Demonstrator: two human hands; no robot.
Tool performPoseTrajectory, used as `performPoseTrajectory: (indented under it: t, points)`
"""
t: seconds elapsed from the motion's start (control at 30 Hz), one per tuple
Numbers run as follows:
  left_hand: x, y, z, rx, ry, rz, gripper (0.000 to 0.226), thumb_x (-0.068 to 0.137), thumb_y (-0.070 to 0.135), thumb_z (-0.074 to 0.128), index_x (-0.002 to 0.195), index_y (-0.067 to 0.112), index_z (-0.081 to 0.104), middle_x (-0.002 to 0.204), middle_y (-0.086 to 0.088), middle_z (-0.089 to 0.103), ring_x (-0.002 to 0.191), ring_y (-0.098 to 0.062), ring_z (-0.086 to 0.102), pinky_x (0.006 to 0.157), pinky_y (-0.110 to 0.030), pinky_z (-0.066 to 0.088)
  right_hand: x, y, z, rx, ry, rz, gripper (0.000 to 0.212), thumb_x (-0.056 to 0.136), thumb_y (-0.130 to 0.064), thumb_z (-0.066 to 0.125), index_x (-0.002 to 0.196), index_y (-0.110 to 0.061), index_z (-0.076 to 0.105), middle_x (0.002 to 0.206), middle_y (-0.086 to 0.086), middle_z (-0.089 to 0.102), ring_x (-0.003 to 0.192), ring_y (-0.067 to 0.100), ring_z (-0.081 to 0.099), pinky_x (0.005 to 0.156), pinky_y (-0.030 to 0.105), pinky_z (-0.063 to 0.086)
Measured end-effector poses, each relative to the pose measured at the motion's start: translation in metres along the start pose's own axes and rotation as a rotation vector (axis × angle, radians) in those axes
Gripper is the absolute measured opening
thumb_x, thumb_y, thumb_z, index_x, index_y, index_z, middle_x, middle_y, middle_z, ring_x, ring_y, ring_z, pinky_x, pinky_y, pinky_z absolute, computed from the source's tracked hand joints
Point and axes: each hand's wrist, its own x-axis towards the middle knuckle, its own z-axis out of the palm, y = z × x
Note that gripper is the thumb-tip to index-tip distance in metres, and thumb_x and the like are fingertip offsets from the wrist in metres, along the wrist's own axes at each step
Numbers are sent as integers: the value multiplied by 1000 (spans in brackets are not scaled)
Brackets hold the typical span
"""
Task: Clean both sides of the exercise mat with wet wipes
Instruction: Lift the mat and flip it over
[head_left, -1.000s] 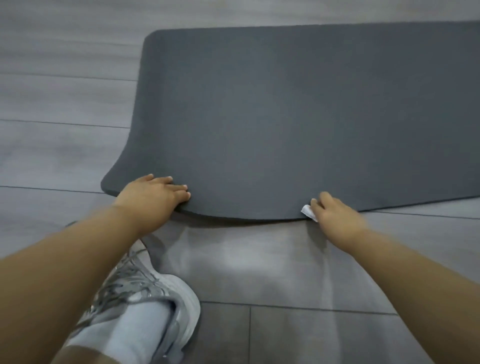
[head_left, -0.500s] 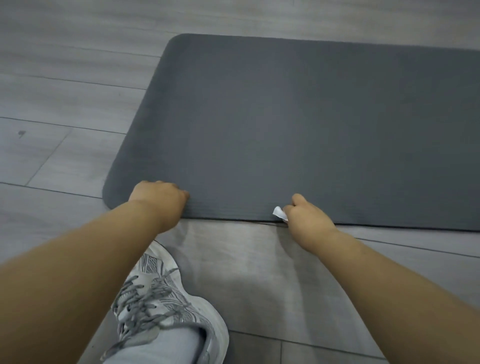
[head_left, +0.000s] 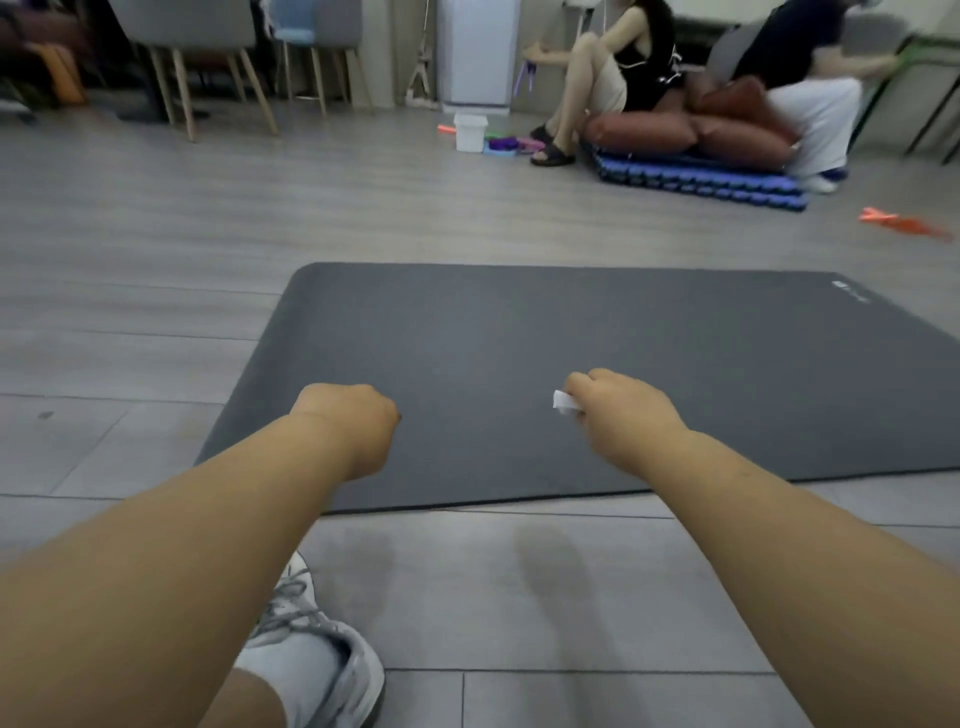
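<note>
A dark grey foam exercise mat (head_left: 519, 353) lies flat on the grey plank floor (head_left: 130, 291) before us. We should spread the small crumpled white wet wipe (head_left: 562, 402) wider and sweep overlapping strokes. Our right hand (head_left: 618, 415) has its grip clamped on the wipe. Our left hand (head_left: 348, 421) has its grip curled together, seemingly empty.

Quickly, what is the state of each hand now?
Left hand: closed fist, nothing seen in it.
Right hand: closed, holding a wipe.
</note>
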Motion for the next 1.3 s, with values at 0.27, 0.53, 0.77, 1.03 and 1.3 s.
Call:
performPoseTrajectory:
  t: [0.27, 0.53, 0.77, 1.03, 1.3]
  points:
    - [-94, 30, -95, 32, 203, 41, 37, 92, 24, 42, 127, 29, 52, 130, -1, 52, 114, -25, 54, 90, -40, 48, -104, 47, -89, -88, 196, 96, 8, 93, -13, 46, 90, -19, 42, 88, 0, 38, 77, 26, 44, 62, 30, 33]
    - [-165, 39, -172, 56, 416, 47, 33, 93, 25, 46, 125, 24, 56, 129, -4, 52, 114, -26, 54, 86, -34, 46, -171, 69, -152, -144, 373, 137, 18, 96, -25, 44, 108, -15, 53, 105, 4, 55, 92, 31, 56, 65, 30, 39]
    - [-139, 69, -207, -1, 487, 189, 34, 94, 26, 45, 127, 25, 54, 130, -3, 51, 115, -25, 53, 88, -34, 44, -184, 97, -177, -260, 360, 269, 15, 96, -24, 44, 107, -18, 52, 107, 1, 54, 94, 27, 55, 64, 29, 35]
    - [-98, 109, -251, -84, 570, 388, 32, 93, 23, 46, 123, 22, 55, 128, -4, 51, 111, -26, 54, 85, -33, 45, -219, 124, -215, -382, 285, 456, 21, 98, -30, 40, 115, -21, 50, 111, -1, 52, 95, 26, 54, 65, 30, 37]
    - [-71, 187, -283, -83, 675, 620, 27, 92, 23, 44, 116, 23, 57, 122, -1, 54, 107, -23, 55, 77, -30, 43, -274, 178, -221, -497, 170, 692, 16, 96, -20, 44, 109, -23, 53, 101, -1, 50, 85, 25, 54, 57, 30, 39]
